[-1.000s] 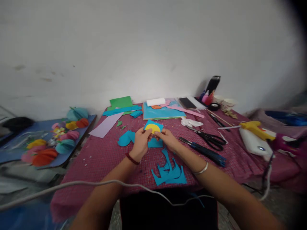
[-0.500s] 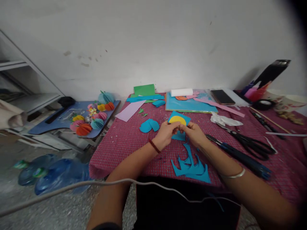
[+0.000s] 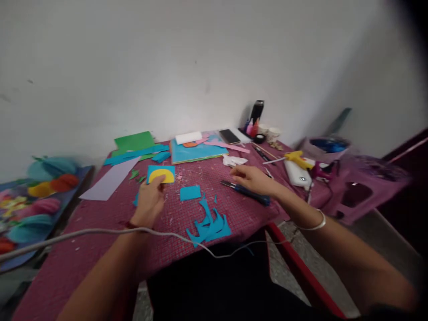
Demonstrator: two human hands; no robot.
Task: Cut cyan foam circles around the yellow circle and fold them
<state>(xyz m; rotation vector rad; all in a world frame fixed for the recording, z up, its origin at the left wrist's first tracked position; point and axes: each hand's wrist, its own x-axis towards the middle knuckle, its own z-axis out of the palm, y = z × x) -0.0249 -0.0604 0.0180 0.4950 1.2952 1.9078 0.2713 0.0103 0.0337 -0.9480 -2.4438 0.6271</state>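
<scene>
My left hand (image 3: 151, 201) is closed on a small blue paper square (image 3: 170, 169) with a yellow paper circle (image 3: 161, 174) lying against it, the thumb over the circle. At the right, my right hand (image 3: 249, 177) is lowered over the table just behind a dark blue utility knife (image 3: 252, 195). Its fingers are bent and partly hidden, and whether they grip anything does not show. Between the hands lies a blue paper piece (image 3: 190, 193). Jagged blue paper offcuts (image 3: 210, 225) lie nearer the table's front edge.
Behind the hands are stacked coloured sheets (image 3: 197, 154), a crumpled tissue (image 3: 234, 160) and a phone (image 3: 229, 136). A yellow glue gun (image 3: 297, 158) sits at the right. Paper ornaments (image 3: 43, 191) stand at the left. A pale cable (image 3: 160, 234) crosses before me.
My view has swung right. The hands have parted: the left keeps the blue square and yellow circle, while the right has let go and moved right over the tools. A blue piece now lies between them.
</scene>
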